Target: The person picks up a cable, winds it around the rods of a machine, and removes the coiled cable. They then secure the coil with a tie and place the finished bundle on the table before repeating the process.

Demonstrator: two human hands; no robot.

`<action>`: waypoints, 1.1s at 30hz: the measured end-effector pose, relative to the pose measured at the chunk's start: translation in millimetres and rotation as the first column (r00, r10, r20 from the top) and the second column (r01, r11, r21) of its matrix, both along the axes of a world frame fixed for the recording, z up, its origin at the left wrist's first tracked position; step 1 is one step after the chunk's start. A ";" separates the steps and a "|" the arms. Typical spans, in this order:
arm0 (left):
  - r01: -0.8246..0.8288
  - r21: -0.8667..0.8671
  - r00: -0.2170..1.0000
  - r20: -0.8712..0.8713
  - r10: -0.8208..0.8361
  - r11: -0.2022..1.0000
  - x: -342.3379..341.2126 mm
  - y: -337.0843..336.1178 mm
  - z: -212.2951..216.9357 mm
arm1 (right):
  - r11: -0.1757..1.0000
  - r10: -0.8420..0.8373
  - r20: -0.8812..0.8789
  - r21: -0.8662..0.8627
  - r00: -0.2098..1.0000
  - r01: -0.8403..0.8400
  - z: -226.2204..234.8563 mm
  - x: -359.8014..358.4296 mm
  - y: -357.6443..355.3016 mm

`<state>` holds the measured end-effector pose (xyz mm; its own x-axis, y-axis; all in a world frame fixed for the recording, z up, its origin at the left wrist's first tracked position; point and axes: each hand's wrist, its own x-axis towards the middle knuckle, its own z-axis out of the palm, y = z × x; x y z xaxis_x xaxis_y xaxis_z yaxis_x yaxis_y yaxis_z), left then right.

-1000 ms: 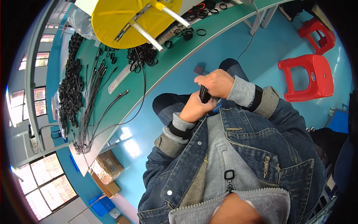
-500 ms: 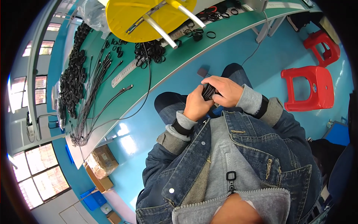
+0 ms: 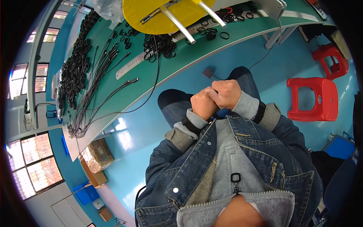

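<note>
My left hand and my right hand are pressed together as closed fists just above my knees, in front of my denim jacket. Their fingers curl around each other. The small black part they hold is almost fully hidden inside the fists. Ahead of them runs the green workbench, a short reach from both hands. On it lie long black cables and a heap of black rings.
A yellow reel disc with metal bars stands on the bench beside a pale ruler. More black rings line the far side. Two red stools stand at my right on the blue floor. Cardboard boxes sit under the bench's left end.
Both hands have closed tighter around the black part, which showed between the fingers before. The view has shifted slightly, with the hands now nearer the chest.
</note>
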<state>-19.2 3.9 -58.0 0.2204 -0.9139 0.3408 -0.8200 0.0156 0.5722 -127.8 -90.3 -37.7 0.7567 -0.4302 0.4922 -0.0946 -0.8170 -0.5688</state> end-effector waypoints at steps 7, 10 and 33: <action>0.337 0.271 -0.067 -0.948 0.310 0.902 27.5 5.8 40.2 | 0.599 -0.041 0.081 0.800 0.996 -0.040 27.8 6.0 -14.1; 0.133 0.175 -0.328 -0.921 0.210 0.976 25.8 9.8 54.0 | 0.674 0.038 0.089 0.733 0.995 -0.091 16.5 11.8 -9.6; 0.431 0.153 -0.099 -0.971 0.216 0.889 28.7 8.3 51.1 | 0.305 0.388 0.012 0.942 0.922 -0.141 21.7 15.0 -9.5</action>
